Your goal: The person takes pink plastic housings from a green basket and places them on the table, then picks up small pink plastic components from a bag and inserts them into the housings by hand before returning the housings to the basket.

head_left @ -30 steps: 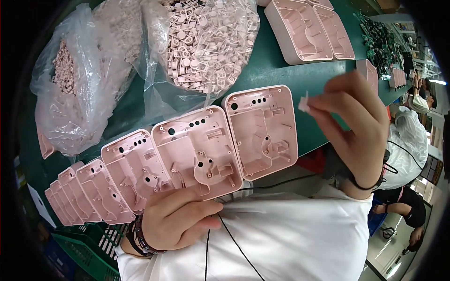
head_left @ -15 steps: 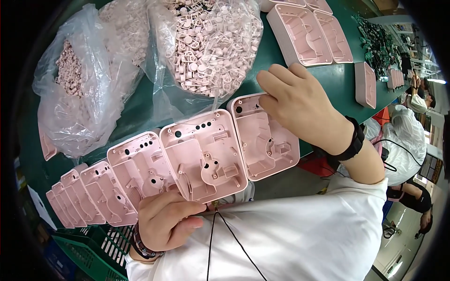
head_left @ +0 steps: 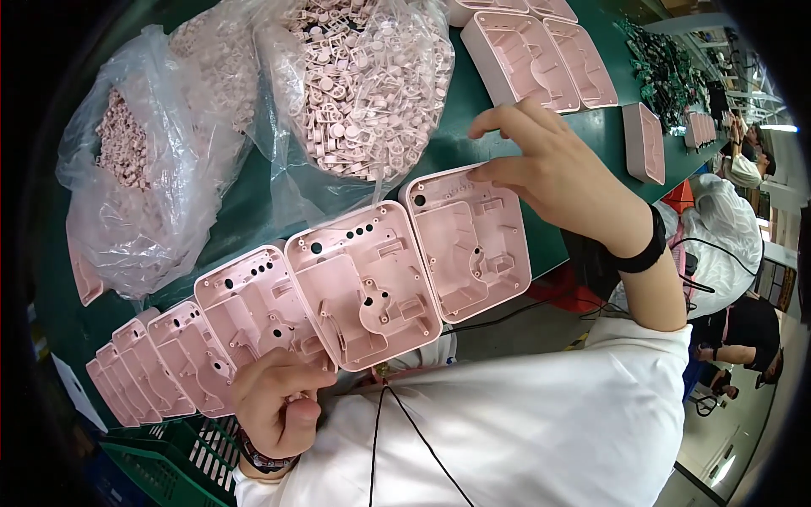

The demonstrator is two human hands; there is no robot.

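A row of pink plastic shells lies open side up along the near edge of the table. My right hand (head_left: 541, 169) is open over the top edge of the rightmost shell (head_left: 460, 245), thumb and index finger apart. That shell's row of small holes looks filled with pink, while one round hole stays dark. The neighbouring shell (head_left: 346, 283) shows several dark holes. Beside its lower left corner, my left hand (head_left: 277, 406) is curled with thumb near the fingers; small pink bits may be inside, too hidden to make out.
Clear plastic bags of small pink parts, one large (head_left: 372, 101) and one smaller (head_left: 127, 169), lie behind the row. More pink shells (head_left: 519, 63) and a heap of green circuit boards (head_left: 663, 72) are farther right. A green crate (head_left: 177, 460) stands below left. Other people sit at right.
My right hand has opened from a closed pinch at the rightmost shell's top edge and lifted slightly. The left hand has shifted left and down, away from the neighbouring shell.
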